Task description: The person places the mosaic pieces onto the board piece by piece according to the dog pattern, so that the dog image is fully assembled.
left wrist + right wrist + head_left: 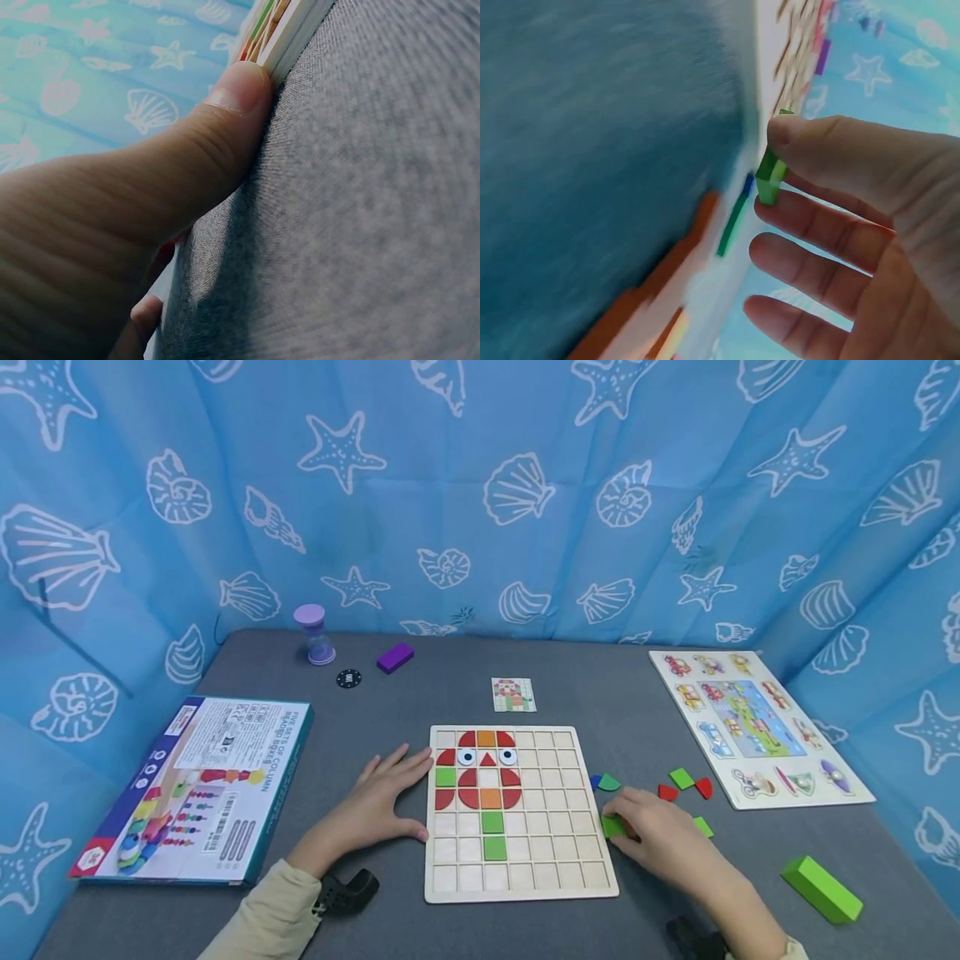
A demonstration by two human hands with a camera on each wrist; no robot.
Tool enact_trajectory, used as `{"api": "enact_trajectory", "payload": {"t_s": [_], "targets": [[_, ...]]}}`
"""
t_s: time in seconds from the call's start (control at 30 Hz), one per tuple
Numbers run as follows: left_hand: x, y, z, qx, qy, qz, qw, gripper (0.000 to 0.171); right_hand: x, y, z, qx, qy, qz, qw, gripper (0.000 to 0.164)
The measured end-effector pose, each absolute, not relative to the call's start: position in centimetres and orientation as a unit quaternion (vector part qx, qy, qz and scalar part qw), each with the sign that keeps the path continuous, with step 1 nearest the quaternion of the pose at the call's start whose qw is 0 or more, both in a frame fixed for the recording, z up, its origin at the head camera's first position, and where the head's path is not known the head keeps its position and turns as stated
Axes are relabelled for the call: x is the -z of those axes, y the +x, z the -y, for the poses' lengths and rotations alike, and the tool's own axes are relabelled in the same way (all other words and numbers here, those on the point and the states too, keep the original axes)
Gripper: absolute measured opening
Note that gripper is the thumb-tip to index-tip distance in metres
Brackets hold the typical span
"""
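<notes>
A wooden grid board (551, 878) lies mid-table, its left columns partly filled with red, orange, green and eye-printed tiles. Along its left edge rests my left hand (378, 810), fingers spread and straight; in the left wrist view the thumb (240, 90) touches the board's side. My right hand (663, 831), just off the board's right edge, pinches a green square tile (771, 176) between thumb and finger. Close around it lie a dark green quarter-round tile (609, 783), a blue tile (596, 782), red tiles (703, 787) and a green square (682, 778).
Behind the board lies a small pattern card (513, 695). A boxed bead set (195, 793) sits at left, a picture puzzle board (757, 727) at right. Farther back are an hourglass (315, 635), a black disc (348, 678) and a purple block (395, 657). A green block (822, 889) is front right.
</notes>
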State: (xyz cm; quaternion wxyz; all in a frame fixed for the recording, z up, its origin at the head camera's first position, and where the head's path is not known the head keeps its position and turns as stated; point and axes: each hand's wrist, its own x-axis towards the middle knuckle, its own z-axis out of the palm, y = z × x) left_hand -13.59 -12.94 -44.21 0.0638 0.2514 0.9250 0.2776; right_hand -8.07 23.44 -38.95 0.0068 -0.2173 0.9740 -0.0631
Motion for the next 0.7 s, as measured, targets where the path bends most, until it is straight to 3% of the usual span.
{"api": "enact_trajectory", "payload": {"t_s": [0.47,0.7], "targets": [[44.6,-13.9,13.1,-0.273,0.256,-0.925,0.068,0.099,38.9,-6.7,-14.4,0.087,-0.344,-0.935,-0.012,0.028],[44.5,-13.9,13.0,-0.274,0.259,-0.924,0.067,0.099,39.6,-6.0,-12.4,0.063,-0.385,-0.920,-0.035,0.026]]}}
